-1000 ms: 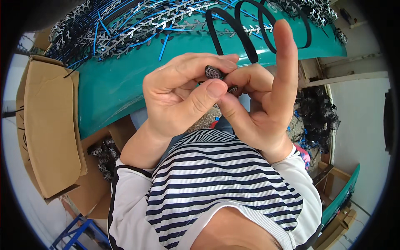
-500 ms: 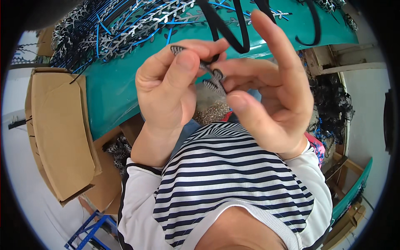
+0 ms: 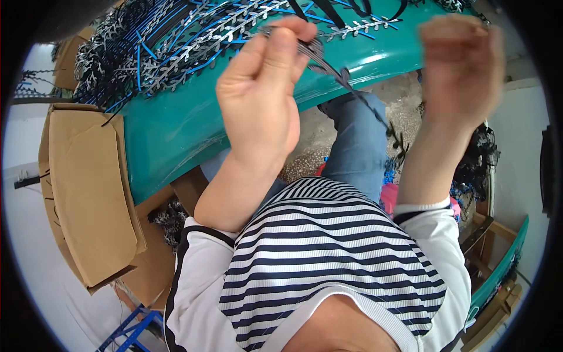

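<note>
High over the front of the green table (image 3: 170, 126), my left hand (image 3: 258, 94) pinches a leaf-patterned black-and-silver trim strip (image 3: 365, 101) between thumb and fingers. From that pinch the strip slants down to the right, and its loose end dangles over my jeans. Out to the right, apart from the strip, my right hand (image 3: 460, 76) is smeared by motion. Its fingers look bent, but whether they hold anything is not visible. Black flat bands (image 3: 328, 13) lie on the table beyond my left hand.
Leafy silver-and-black trims with blue strips (image 3: 193, 44) are heaped across the table's far left. An open cardboard box (image 3: 88, 193) stands at the left, dark trim (image 3: 169, 220) inside it. Tangled black material (image 3: 484, 149) sits at the right by the wall.
My hands have separated: the right swung out to the right, the left rose and kept the strip. The strip now stretches out and hangs, and the black bands lie farther off.
</note>
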Demonstrator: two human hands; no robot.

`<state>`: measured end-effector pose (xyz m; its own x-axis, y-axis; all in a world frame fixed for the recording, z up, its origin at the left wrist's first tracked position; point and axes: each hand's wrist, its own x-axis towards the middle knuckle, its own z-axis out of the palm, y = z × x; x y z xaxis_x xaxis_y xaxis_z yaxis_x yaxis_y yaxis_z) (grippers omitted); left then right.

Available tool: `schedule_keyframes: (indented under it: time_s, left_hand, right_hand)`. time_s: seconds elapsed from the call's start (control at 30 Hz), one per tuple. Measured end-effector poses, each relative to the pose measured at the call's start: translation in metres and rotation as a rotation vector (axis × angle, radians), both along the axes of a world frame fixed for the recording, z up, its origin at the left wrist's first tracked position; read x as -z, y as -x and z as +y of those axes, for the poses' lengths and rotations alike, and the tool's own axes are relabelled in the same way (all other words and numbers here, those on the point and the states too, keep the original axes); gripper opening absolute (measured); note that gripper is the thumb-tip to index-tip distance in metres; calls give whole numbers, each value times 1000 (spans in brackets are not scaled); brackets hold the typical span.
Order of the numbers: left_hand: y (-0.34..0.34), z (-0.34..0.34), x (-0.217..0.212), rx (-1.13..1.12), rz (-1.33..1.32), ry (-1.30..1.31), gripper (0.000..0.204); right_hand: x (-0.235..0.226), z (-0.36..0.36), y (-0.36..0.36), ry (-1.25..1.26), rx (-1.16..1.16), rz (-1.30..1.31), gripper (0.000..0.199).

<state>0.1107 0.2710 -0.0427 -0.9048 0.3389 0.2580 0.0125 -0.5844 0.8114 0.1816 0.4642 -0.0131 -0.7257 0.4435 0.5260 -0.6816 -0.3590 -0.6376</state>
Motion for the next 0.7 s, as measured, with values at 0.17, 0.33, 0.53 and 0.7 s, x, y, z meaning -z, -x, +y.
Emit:
schedule_keyframes:
  time_s: [0.17, 0.33, 0.53, 0.7]
  left_hand:
    - [17, -7, -22, 130, -165, -263, 21]
    - [11, -5, -26, 160, -112, -233, 23]
    - [0, -6, -35, 94, -115, -204, 18]
    - [-2, -3, -36, 60, -116, -219, 19]
  right_hand:
    - [-12, 98, -69, 539, -154, 666, 18]
    - [15, 22, -73, -139, 347, -8, 35]
    - [69, -106, -34, -982, 688, -374, 65]
    - [71, -88, -49, -965, 695, -346, 37]
